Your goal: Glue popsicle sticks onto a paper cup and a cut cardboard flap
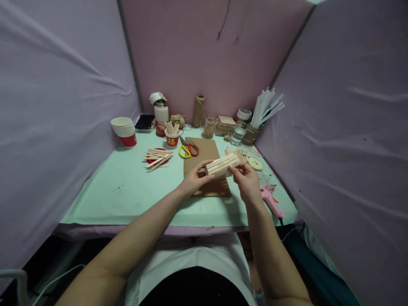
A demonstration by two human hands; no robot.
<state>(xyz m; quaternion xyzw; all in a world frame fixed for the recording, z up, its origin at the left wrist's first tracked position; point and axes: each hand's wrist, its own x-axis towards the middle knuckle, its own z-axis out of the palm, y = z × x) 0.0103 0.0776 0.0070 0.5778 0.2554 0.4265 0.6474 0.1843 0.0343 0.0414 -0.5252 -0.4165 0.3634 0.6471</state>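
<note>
Between my two hands is a small box-like piece made of wooden craft sticks (222, 165), held tilted above a brown cardboard sheet (204, 146). My left hand (198, 178) grips its left end, thumb along the lower edge and fingers behind. The fingers of my right hand (245, 178) pinch its right end near the lower corner. Some fingertips are hidden behind the piece. More loose craft sticks (237, 154) lie just beyond my right hand, close to a pale yellow roll of tape (255, 164).
A pink hot glue gun (272, 203) lies at the right. Scissors (188, 151) rest on the cardboard's far left corner. Craft sticks (157, 158) pile on a red plate; stacked paper cups (125, 131) stand farther left. Jars, twine and a holder of white glue sticks (265, 106) line the back.
</note>
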